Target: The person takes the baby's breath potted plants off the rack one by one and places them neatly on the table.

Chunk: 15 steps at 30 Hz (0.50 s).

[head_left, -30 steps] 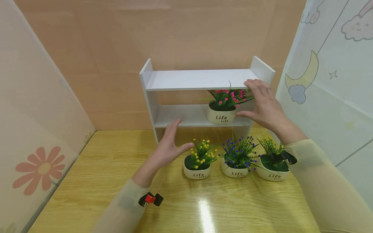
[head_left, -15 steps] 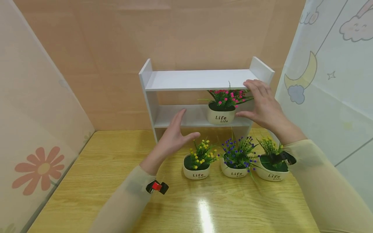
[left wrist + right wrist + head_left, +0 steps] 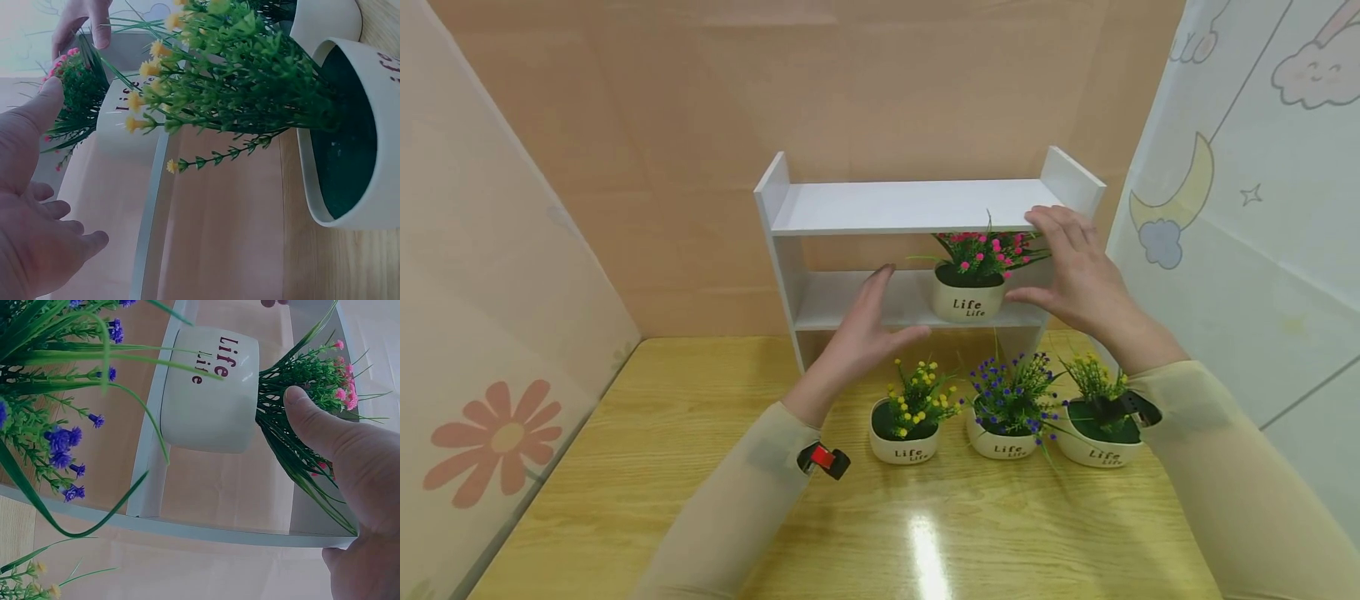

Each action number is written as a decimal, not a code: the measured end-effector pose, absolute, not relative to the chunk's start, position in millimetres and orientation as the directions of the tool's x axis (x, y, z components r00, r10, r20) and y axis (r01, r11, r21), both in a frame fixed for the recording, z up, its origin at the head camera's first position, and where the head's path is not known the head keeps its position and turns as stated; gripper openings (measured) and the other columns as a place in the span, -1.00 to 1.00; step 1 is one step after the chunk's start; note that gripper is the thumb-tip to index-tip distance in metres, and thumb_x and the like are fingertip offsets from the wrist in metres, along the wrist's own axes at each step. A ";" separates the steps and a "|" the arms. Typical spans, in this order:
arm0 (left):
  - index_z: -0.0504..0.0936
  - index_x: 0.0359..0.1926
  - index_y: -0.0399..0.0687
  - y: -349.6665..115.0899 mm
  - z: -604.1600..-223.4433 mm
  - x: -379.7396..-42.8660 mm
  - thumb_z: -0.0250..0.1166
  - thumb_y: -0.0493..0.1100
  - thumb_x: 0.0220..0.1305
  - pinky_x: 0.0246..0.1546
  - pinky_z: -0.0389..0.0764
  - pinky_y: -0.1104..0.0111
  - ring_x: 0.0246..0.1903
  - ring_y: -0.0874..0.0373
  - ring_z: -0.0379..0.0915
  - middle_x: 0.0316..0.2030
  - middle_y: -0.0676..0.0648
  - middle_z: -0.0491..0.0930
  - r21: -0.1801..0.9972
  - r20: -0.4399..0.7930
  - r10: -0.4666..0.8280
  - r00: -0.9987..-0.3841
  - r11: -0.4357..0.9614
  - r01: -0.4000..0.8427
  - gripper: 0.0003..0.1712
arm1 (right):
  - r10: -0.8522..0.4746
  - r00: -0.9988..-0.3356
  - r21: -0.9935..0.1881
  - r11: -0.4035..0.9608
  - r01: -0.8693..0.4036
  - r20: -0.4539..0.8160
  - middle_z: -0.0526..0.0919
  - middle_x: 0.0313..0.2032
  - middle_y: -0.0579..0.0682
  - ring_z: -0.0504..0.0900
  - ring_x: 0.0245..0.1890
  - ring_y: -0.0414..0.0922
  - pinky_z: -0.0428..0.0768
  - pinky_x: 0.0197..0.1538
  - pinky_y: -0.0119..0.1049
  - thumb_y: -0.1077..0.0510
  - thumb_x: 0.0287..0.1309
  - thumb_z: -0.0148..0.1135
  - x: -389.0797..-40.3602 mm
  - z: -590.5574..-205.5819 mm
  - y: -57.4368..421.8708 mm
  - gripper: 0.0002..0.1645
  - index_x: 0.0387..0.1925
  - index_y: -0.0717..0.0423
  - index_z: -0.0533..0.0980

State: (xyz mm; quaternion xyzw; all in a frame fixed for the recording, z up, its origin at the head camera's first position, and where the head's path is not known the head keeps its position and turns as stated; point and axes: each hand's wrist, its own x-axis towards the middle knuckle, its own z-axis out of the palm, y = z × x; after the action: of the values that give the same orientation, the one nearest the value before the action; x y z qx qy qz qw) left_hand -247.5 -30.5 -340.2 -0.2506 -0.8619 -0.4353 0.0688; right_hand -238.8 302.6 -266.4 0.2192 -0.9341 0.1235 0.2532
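Note:
A cream oval pot of pink flowers (image 3: 967, 302), lettered "Life", stands on the middle board of a white two-tier shelf (image 3: 887, 207), right of its centre. My right hand (image 3: 1082, 267) is spread at the shelf's right end, fingertips at the upper board's front edge and thumb beside the pink pot. In the right wrist view the thumb (image 3: 306, 412) overlaps the pink plant's leaves; the other fingers are mostly hidden. My left hand (image 3: 865, 329), spread and holding nothing, reaches in front of the middle board, left of the pink pot and above the yellow-flowered pot (image 3: 904, 446).
On the wooden table (image 3: 700, 417), a purple-flowered pot (image 3: 1006, 442) and another yellow-flowered pot (image 3: 1101, 450) stand in a row right of the first yellow one. Printed cloth walls (image 3: 1240, 292) flank the table, with a plain tan backdrop (image 3: 700, 125) behind the shelf.
My left hand has moved up and to the right, towards the middle board and the pink pot. The right hand and all the pots stay where they were.

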 end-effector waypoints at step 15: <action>-0.03 0.78 -0.11 -6.3 -330.2 -269.8 0.59 0.15 0.38 0.64 0.21 0.04 0.69 -0.08 0.01 0.73 -0.17 0.04 0.699 0.339 0.394 -0.855 0.503 0.509 0.28 | -0.347 -0.771 -0.118 0.873 -0.474 0.534 0.15 0.62 0.29 0.02 0.65 0.29 0.24 0.57 0.37 0.09 -0.02 0.84 -239.3 -267.2 302.3 0.41 0.68 0.15 0.12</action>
State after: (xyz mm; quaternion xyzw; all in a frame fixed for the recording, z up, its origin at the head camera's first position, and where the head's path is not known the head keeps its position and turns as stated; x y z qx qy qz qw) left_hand -269.8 -6.3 -330.2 -0.2610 -0.8641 -0.4250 0.0676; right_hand -239.3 302.3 -267.2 0.2198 -0.9329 0.1237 0.2569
